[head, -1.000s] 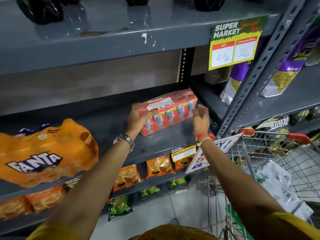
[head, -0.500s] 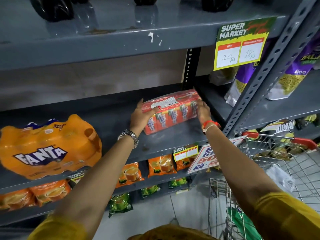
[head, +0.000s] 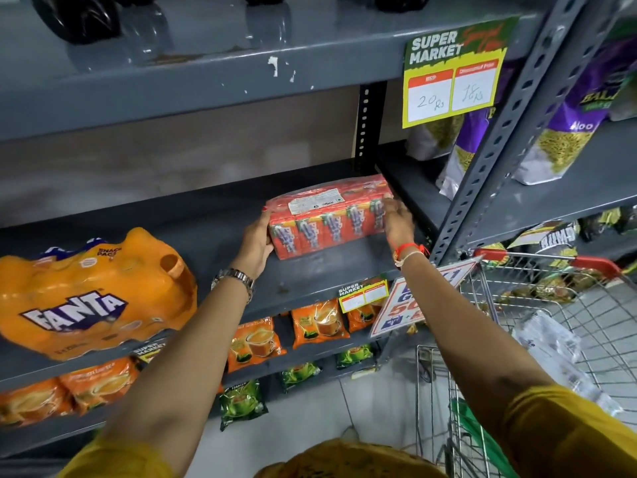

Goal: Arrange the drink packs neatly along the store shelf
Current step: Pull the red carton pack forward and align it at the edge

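A red shrink-wrapped pack of juice cartons [head: 327, 217] rests on the grey middle shelf [head: 213, 236], near the shelf's right end. My left hand [head: 256, 241] grips the pack's left end and my right hand [head: 398, 220] presses its right end. An orange Fanta pack [head: 93, 294] lies on the same shelf at the far left, overhanging the front edge. Bare shelf lies between the two packs.
A wire trolley [head: 551, 339] with a red handle stands at the lower right, holding a clear-wrapped pack. A perforated grey upright [head: 496, 146] bounds the shelf on the right. Price tags hang from the shelf edges. Tea pouches fill lower shelves; purple snack bags stand at right.
The red pack has been pushed further back and set flat on the shelf. Both hands moved with it, still at its two ends.
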Available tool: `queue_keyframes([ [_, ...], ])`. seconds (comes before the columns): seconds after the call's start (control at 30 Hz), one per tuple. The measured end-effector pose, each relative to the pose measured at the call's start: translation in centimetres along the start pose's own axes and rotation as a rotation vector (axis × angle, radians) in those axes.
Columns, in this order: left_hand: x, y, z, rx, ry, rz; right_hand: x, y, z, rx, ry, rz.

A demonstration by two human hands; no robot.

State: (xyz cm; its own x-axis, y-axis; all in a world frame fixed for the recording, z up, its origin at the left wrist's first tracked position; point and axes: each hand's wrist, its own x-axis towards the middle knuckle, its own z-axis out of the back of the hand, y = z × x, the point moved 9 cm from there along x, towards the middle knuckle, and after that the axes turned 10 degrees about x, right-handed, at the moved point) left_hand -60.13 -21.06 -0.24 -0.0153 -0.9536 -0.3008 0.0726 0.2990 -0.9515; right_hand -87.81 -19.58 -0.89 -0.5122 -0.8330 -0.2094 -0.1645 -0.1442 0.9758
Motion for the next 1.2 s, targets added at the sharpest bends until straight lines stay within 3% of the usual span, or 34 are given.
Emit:
queue_keyframes([
  [0.2,-1.1,0.6,-0.3,0.074,0.066,-0.026,0.2,-2.1,1.1,0.015,-0.021,-0.005],
  [1.2,-5.3,1.5,-0.4,0.151,0.036,-0.007,-5.1,-1.3,4.3,0.055,-0.119,0.098],
])
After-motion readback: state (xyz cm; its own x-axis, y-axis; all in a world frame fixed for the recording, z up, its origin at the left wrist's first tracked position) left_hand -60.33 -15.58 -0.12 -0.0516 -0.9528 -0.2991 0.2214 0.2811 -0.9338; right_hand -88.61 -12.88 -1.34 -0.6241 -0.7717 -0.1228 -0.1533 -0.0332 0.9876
